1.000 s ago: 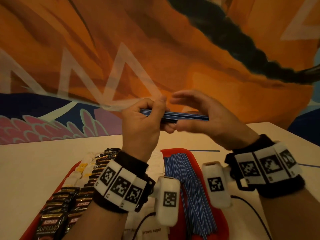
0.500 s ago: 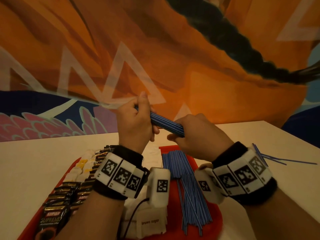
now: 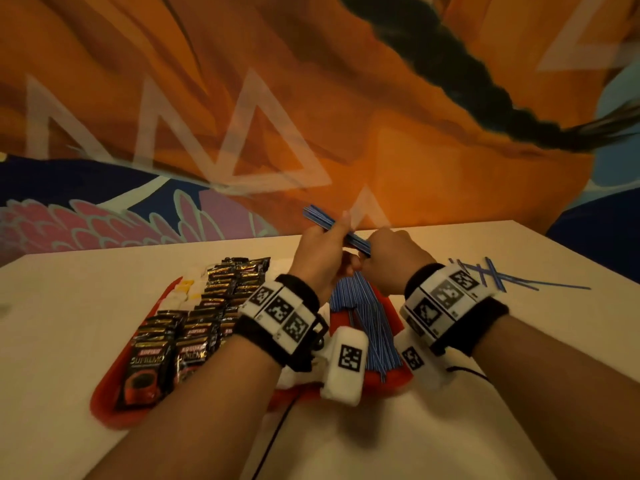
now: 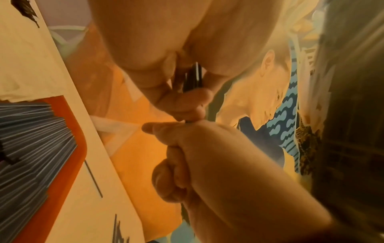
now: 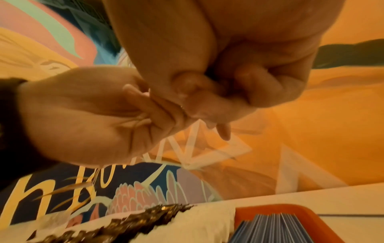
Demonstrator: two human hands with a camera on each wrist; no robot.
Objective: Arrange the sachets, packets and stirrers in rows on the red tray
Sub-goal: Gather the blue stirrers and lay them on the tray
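A bundle of blue striped stirrers (image 3: 329, 224) is held in the air over the far end of the red tray (image 3: 104, 403), tilted with its far end up and to the left. My left hand (image 3: 337, 232) pinches its middle; my right hand (image 3: 370, 249) grips its near end. In the left wrist view the bundle (image 4: 194, 77) shows dark between the fingers. On the tray lie rows of black coffee sachets (image 3: 194, 327), white sugar sachets (image 3: 180, 296) and a spread of blue stirrers (image 3: 363, 313).
Several loose blue stirrers (image 3: 502, 278) lie crossed on the cream table (image 3: 69, 306) right of my right wrist. A black cable (image 3: 273, 441) runs over the table's near part. A painted orange wall (image 3: 381, 116) stands just behind the table.
The bundle has gone from level to tilted, its far end up and left. My right hand's fingers have curled round its near end. Both hands have sunk towards the tray.
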